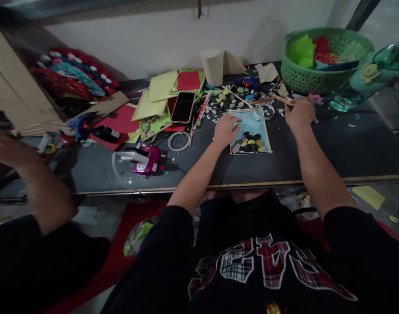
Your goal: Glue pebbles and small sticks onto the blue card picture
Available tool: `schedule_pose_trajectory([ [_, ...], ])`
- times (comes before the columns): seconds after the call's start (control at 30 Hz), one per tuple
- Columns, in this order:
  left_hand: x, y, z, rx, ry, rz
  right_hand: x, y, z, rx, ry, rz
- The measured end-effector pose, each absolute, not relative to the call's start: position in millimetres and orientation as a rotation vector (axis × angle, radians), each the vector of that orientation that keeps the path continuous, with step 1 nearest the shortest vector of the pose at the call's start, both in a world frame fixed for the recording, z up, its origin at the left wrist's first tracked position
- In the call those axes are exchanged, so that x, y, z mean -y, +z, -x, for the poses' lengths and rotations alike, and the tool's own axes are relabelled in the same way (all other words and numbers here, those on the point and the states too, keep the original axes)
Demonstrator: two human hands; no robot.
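Left hand (226, 129) lay palm down on the near-left part of the blue board (256, 122), fingers loosely spread and relaxed, gripping nothing. The board sat flat on the dark table (333, 152), straight ahead of the person, with its long side running away from the body toward the wall. A cluster of painted pebbles (250, 144) filled its near edge, just to the right of the left hand's wrist and not touching the fingers. Right hand (299, 114) was off the board, to its right and slightly farther out. Its fingers were curled down over a thin wooden stick (282, 100) that ran slantwise under the hand, far-left to near-right. It looked like a closed grip, though the fingertips were hidden. So the left hand was the nearer one to the pebbles, and the board lay to the left of the right hand. A green basket (317, 78) stood beyond the right hand, and a phone (183, 107) and a tape ring (179, 141) lay left of the board. Another person's hand (8, 150) was at the far left, well apart.
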State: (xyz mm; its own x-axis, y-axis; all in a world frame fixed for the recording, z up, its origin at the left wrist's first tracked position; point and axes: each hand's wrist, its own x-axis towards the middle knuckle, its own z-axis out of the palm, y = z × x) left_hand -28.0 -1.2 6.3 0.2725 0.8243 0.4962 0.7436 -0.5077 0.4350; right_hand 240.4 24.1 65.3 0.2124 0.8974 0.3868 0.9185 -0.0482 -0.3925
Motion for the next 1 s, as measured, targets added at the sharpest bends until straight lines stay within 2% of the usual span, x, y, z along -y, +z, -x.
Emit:
schedule_pose_trajectory([
  [0.1, -5.4, 12.9, 48.0, -1.783, 1.290, -2.164, -26.2, 60.3, -247.2, 1.687, -0.058, 2.035],
  [0.2, -15.7, 26.6, 84.7, -2.078, 1.444, -1.841, -24.3, 49.3, -234.6, 1.790, -0.104, 1.872],
  [0.3, -29.1, 40.9, 120.2, -2.082, 1.207, -1.774, -20.5, 38.8, -214.2, 1.913, -0.119, 1.800],
  [0.5, -50.3, 47.1, 144.5, -2.703, 0.882, -1.285, -13.8, 35.1, -194.5, 1.997, -0.148, 1.740],
  [0.7, -57.9, 40.6, 160.7, -2.583, 0.854, -1.429, -6.7, 41.4, -196.2, 2.055, -0.074, 1.587],
  [0.87, -61.2, 41.6, 158.4, -2.719, 0.886, -1.422, 5.5, 44.3, -181.4, 2.110, 0.020, 1.561],
  [1.0, -67.1, 39.9, 156.2, -2.594, 1.012, -1.515, 7.1, 42.7, -176.2, 2.160, 0.083, 1.515],
])
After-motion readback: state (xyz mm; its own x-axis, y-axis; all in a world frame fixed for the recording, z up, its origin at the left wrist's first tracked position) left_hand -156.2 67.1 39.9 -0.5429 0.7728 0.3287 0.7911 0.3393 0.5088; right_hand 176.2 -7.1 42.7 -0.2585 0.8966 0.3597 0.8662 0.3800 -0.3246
